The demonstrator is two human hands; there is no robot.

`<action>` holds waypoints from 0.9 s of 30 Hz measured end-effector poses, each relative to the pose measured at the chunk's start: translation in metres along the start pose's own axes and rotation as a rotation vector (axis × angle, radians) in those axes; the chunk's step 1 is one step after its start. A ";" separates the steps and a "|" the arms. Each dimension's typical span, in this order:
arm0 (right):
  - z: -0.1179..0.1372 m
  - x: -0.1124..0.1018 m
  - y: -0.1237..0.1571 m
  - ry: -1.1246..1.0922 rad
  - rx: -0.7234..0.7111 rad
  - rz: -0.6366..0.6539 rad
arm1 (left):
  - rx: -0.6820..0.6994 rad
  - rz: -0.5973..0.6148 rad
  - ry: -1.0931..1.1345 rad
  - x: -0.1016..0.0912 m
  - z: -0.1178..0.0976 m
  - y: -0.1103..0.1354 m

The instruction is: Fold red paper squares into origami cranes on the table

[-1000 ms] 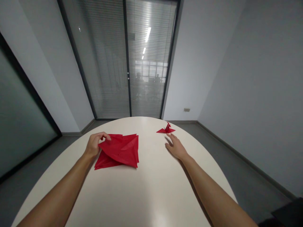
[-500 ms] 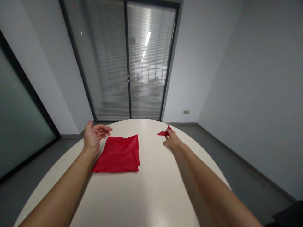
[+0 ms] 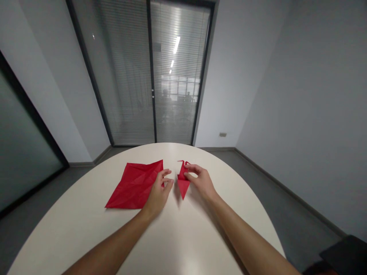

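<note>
Between the fingers and thumb of my right hand point(image 3: 202, 181) is a folded red paper crane point(image 3: 183, 182), tilted with one pointed wing toward me. My left hand point(image 3: 160, 191) is just left of the crane, its fingers slightly curled and apart, with nothing visible in them. Beneath and beside that hand lies creased red paper point(image 3: 134, 185), roughly square, on the table. My left hand covers the paper's right part, and I cannot tell whether it touches it.
The round white table point(image 3: 229, 214) has a curved far edge. Beyond it stand a glass partition with blinds point(image 3: 177, 110) and a pale wall with a small socket plate point(image 3: 223, 135). A dark object point(image 3: 346, 254) is at the lower right.
My right hand has brought the crane from the table's far right in toward the middle. My left hand has moved right, from the paper's left side to its right side.
</note>
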State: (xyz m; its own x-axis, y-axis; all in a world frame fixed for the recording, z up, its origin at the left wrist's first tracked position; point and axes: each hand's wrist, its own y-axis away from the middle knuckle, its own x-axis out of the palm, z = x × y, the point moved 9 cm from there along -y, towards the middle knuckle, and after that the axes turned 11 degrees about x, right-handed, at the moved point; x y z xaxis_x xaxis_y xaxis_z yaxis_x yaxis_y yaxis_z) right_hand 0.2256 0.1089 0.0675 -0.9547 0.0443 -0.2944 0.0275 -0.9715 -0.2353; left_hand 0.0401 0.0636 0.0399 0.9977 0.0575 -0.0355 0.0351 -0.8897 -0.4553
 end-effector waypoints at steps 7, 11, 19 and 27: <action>0.018 0.033 0.044 -0.138 -0.152 0.256 | -0.012 0.132 0.040 0.022 0.002 0.015; 0.019 0.035 0.042 -0.153 -0.119 0.272 | 0.023 0.070 -0.050 0.011 0.000 0.011; 0.016 0.035 0.044 -0.205 0.002 0.235 | 0.043 -0.040 -0.048 0.000 -0.003 0.013; 0.044 0.025 0.056 0.086 -0.178 0.072 | 0.109 0.012 -0.120 0.008 -0.012 0.016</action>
State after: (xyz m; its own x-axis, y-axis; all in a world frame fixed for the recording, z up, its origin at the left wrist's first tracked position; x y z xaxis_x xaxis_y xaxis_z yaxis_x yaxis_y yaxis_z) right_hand 0.1906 0.0459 0.0878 -0.9196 0.0031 -0.3929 0.1543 -0.9168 -0.3684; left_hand 0.0493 0.0439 0.0432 0.9837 0.1069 -0.1443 0.0105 -0.8363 -0.5482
